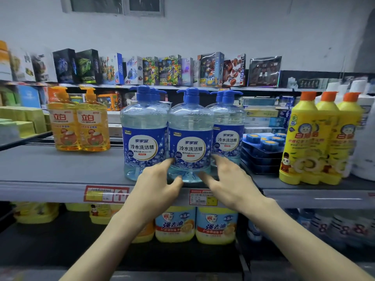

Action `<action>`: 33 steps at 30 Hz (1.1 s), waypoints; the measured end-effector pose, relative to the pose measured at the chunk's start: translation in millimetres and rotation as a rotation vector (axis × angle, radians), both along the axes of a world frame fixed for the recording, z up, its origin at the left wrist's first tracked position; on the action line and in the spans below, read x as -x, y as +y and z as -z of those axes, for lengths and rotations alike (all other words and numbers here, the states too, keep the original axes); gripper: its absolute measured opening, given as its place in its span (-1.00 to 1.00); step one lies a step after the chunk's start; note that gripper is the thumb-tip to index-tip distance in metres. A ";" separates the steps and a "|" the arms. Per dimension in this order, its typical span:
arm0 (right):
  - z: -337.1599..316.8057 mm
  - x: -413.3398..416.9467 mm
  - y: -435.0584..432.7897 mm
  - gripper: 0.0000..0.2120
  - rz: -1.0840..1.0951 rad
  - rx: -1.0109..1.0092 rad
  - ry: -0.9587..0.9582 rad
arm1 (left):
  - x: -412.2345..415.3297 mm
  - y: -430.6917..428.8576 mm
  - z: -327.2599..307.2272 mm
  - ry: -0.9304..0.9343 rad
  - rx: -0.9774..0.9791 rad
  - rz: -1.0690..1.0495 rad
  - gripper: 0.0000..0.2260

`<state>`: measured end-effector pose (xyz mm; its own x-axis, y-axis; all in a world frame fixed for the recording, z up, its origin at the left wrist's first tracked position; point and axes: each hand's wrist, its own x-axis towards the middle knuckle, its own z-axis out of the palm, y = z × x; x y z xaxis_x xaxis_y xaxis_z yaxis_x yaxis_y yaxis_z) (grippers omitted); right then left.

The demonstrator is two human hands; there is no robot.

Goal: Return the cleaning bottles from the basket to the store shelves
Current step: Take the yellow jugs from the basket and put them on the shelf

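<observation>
Cool, even light, fairly bright; the lower shelf (182, 258) sits in shadow. Edges bow and smear; left hand (160, 179) and right hand (229, 175) show motion blur.

A pale grey-white wall (223, 27) rises behind the shelving, evenly and coolly lit. High up sits a light-framed window (113, 5) with dark panes, cut off by the top edge. A thin top shelf (263, 89) runs across below it. The grey middle shelf (60, 169) carries a red-and-yellow price tag (106, 193) on its front lip. A dark blurred shape (366, 47) at far right may be shadow.
</observation>
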<state>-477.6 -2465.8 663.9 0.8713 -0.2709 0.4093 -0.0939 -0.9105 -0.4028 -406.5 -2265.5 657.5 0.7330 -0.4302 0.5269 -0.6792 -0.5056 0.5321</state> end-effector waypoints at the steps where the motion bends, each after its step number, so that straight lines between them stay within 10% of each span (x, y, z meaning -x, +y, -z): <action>1: -0.2 11.2 -2.2 -0.40 0.008 0.052 0.024 | 7.0 -2.6 -1.2 -0.010 -0.026 -0.006 -0.42; 13: 37.5 230.4 -86.7 -0.54 0.233 0.312 0.237 | 178.9 -126.6 36.1 -0.124 -0.439 0.117 -0.53; 33: 277.7 600.3 -235.1 -0.55 0.811 -0.200 0.730 | 499.9 -390.0 245.2 0.038 -1.033 0.728 -0.71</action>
